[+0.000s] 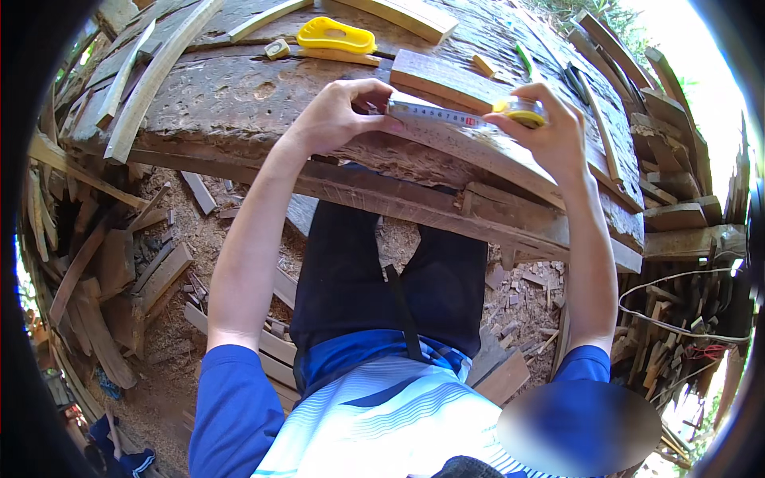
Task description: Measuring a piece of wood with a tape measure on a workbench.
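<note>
My left hand (334, 113) pinches the end of a steel tape blade (439, 115) against the near end of a wooden strip (478, 149). In my right hand (559, 128) is the yellow and clear case of a tape measure (526, 112). Between the two hands the blade is drawn out a short way, its numbers facing up, along the strip. The strip lies along the front edge of a rough, weathered wooden workbench (215, 101). Just behind the blade rests a thicker wooden block (442, 80).
On the bench lie a yellow plastic piece (352, 39), a small marked wooden cube (277, 49) and long curved strips (161, 77). A green-handled tool (526, 60) lies at back right. Stacked boards (675, 179) stand at right. Offcuts (164, 278) and sawdust cover the floor.
</note>
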### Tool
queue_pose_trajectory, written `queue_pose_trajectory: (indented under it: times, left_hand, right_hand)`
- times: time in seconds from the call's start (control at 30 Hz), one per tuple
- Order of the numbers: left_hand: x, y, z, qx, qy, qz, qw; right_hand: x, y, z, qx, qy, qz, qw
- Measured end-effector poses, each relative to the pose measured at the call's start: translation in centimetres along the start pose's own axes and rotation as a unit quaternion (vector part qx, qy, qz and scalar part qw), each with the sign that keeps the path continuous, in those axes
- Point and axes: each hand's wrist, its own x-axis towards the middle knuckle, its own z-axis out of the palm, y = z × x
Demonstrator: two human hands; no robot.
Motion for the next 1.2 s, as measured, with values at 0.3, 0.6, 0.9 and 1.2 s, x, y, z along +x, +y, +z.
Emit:
queue_pose_trajectory:
  times: [0.3,0.6,0.9,1.2]
  left_hand:
    - [-0.3,-0.4,-0.8,-0.022,0.013,-0.013,1.000]
    - [-0.1,-0.8,-1.1,-0.039,-0.004,-0.010,0.999]
    - [-0.4,-0.4,-0.7,-0.044,-0.010,-0.035,0.998]
    - [-0.7,0.0,-1.5,0.025,0.026,-0.077,0.996]
  right_hand:
    - [-10.1,7.7,-6.1,-0.079,0.005,0.150,0.985]
    - [-9.8,8.1,-8.2,-0.023,0.149,0.200,0.968]
    - [5.2,-6.1,3.8,0.058,0.068,-0.082,0.993]
    - [10.1,-8.7,6.7,0.045,-0.098,-0.112,0.988]
